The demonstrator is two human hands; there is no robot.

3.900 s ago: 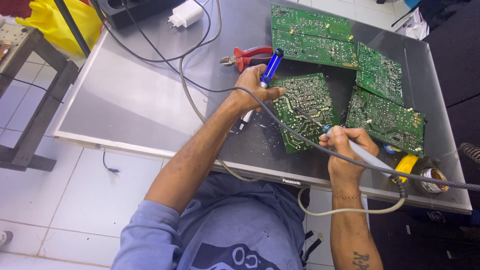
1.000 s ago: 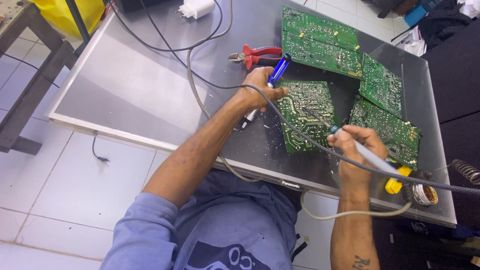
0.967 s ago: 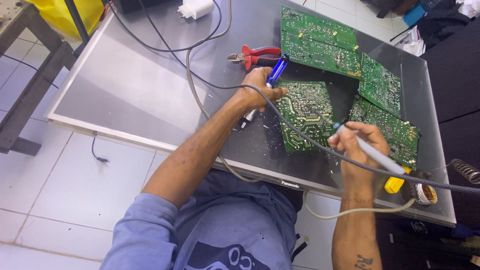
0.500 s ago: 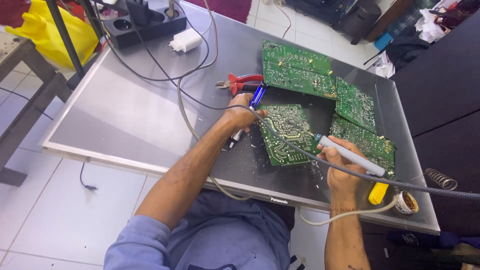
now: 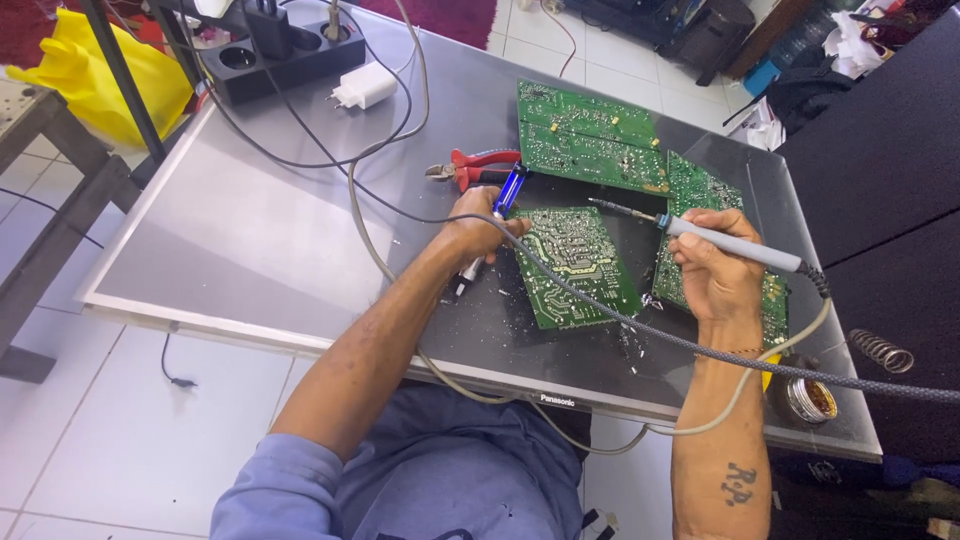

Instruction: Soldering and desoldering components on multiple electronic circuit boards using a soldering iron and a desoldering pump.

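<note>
The right hand (image 5: 715, 275) has its grip curled tight around the grey handle of a soldering iron (image 5: 735, 245), thumb on top, the tip held level and pointing left above the gap between the boards. The forearm runs up from the near edge, wrist bent slightly inward. The left hand (image 5: 478, 228) pinches a blue desoldering pump (image 5: 492, 228), fingers wrapped round its barrel, elbow bent, forearm slanting across the grey tabletop (image 5: 250, 230). Its knuckles sit just beside the near green circuit board (image 5: 580, 265). Red-handled pliers (image 5: 475, 168) lie just beyond. A solder tin (image 5: 810, 398) stands near the right corner.
</note>
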